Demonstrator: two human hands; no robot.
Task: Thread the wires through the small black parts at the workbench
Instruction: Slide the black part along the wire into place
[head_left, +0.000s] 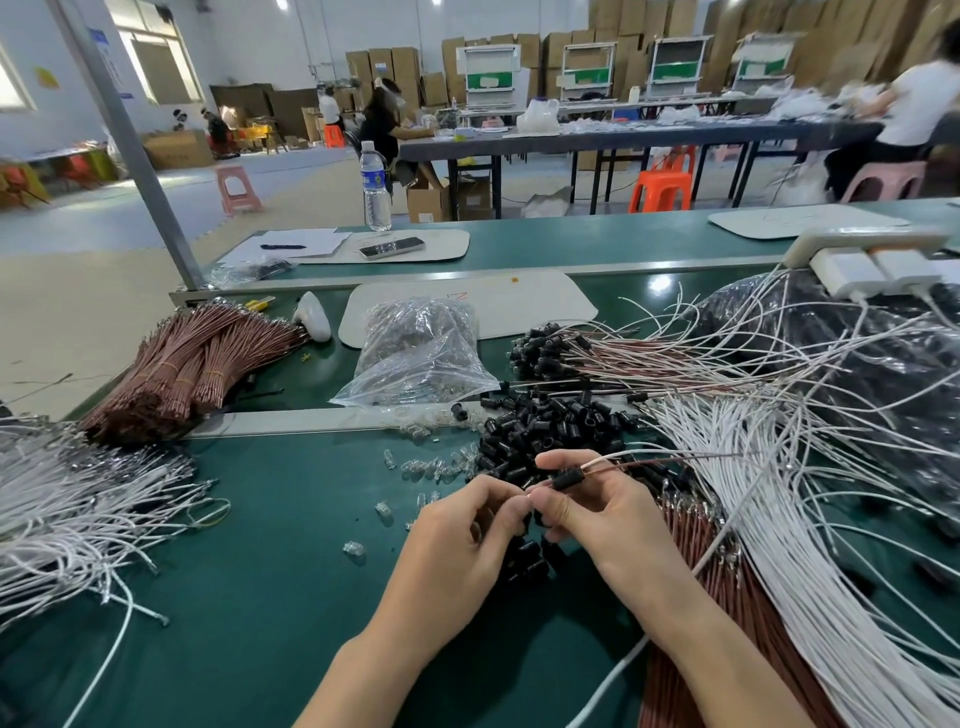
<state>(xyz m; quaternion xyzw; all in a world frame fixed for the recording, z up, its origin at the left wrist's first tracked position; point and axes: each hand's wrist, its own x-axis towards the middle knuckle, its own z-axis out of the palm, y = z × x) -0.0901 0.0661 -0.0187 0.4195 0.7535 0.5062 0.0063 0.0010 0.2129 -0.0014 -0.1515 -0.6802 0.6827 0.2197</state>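
While the right grip (597, 514) pinches a small black plastic sleeve (569, 477) lying left-to-right, its thin brown wires (675, 461) trail rightward; the left grip (462, 530) pinches their tips.

- Two hands: the left hand (457, 530) and the right hand (597, 514).
- One black part (566, 478) held between them, with two wires (649, 461) through it, one brown and one pale.
- Loose black parts (545, 421) heaped on the surface (260, 545): far too many to count.
- One clear bag (415, 353) of clear pieces.
- Three pale mats: the near mat (524, 306), the phone mat (447, 244) and the far mat (805, 221).
- One water bottle (375, 182), one phone (392, 248), one pen (283, 246).
- Two heaps of white wire: the left heap (67, 499) and the right heap (789, 519).
- Brown wire bundles (192, 364): at least three, each tied with a yellow band.
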